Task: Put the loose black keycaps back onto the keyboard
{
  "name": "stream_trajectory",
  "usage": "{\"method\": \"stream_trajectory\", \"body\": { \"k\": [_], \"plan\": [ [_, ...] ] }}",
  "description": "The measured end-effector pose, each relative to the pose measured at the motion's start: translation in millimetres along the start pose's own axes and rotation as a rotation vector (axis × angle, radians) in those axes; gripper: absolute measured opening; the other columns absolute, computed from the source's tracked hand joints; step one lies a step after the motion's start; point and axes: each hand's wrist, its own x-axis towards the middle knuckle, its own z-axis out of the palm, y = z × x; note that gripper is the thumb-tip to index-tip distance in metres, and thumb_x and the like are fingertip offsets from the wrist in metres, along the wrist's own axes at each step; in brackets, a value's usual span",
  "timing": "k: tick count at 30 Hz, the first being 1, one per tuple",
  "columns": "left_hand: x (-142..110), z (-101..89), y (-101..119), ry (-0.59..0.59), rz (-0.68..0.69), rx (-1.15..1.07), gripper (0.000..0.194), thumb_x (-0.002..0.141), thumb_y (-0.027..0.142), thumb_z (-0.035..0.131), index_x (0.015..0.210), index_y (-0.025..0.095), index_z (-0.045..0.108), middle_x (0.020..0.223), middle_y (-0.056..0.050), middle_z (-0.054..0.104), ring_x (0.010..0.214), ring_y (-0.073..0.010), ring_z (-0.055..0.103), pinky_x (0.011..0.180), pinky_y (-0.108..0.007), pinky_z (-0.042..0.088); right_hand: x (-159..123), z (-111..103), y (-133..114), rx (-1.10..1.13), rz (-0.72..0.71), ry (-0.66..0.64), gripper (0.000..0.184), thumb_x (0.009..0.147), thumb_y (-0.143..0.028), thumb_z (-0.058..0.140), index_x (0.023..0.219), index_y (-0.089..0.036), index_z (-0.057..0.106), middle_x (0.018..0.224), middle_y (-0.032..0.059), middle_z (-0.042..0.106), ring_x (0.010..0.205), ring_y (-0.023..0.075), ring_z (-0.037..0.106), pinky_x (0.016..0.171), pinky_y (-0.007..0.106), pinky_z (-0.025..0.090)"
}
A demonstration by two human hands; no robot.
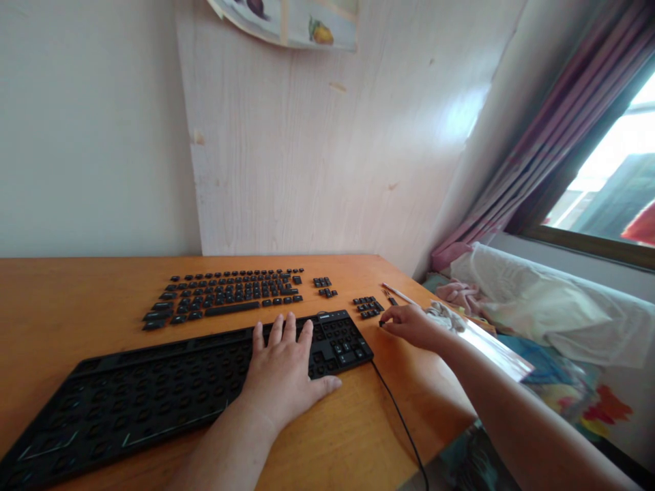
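A black keyboard frame [133,395] lies on the wooden desk [61,300], most key sockets bare, its numpad keys in place at the right end. My left hand [281,372] rests flat on it, fingers spread. Removed black keycaps [225,293] are laid out in keyboard order behind it. My right hand [409,326] reaches past the keyboard's right end, fingers pinched on a small black keycap [381,323] beside a small block of loose keycaps [368,307].
A white pen-like tool [399,293] lies near the desk's right edge, with a crumpled cloth [444,315] beside my right hand. The keyboard cable [399,416] runs off the front edge. A bed with bedding [537,307] and a curtained window [608,191] are to the right.
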Motion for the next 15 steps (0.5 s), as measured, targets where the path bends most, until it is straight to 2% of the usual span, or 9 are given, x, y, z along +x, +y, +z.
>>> {"method": "stream_trajectory", "body": {
  "k": [3, 9, 15],
  "plan": [
    [0, 1.5, 0, -0.001, -0.003, -0.001, 0.106, 0.059, 0.086, 0.039, 0.142, 0.019, 0.034, 0.149, -0.020, 0.027, 0.138, -0.0392, 0.016, 0.108, -0.060, 0.001, -6, -1, -19, 0.068, -0.030, -0.027, 0.029, 0.078, -0.037, 0.056, 0.094, -0.017, 0.069, 0.054, -0.0039, 0.047, 0.048, 0.0090, 0.039, 0.047, 0.022, 0.027],
    [0, 1.8, 1, 0.006, -0.003, 0.006, 0.107, 0.059, 0.086, 0.040, 0.141, 0.019, 0.034, 0.149, -0.021, 0.025, 0.138, -0.0387, 0.017, 0.108, -0.059, 0.001, -13, -1, -57, 0.152, -0.177, -0.148, 0.026, 0.079, -0.035, 0.057, 0.093, -0.017, 0.068, 0.055, -0.0049, 0.045, 0.049, 0.0078, 0.037, 0.046, 0.021, 0.026],
    [-1, -1.6, 2, -0.017, -0.017, -0.004, 0.107, 0.059, 0.086, 0.043, 0.142, 0.019, 0.033, 0.150, -0.020, 0.025, 0.138, -0.0395, 0.014, 0.108, -0.059, 0.000, -10, 2, -71, 0.155, -0.209, -0.249, 0.022, 0.078, -0.032, 0.058, 0.090, -0.017, 0.068, 0.055, -0.0046, 0.047, 0.049, 0.0075, 0.038, 0.045, 0.021, 0.025]
  ]
}}
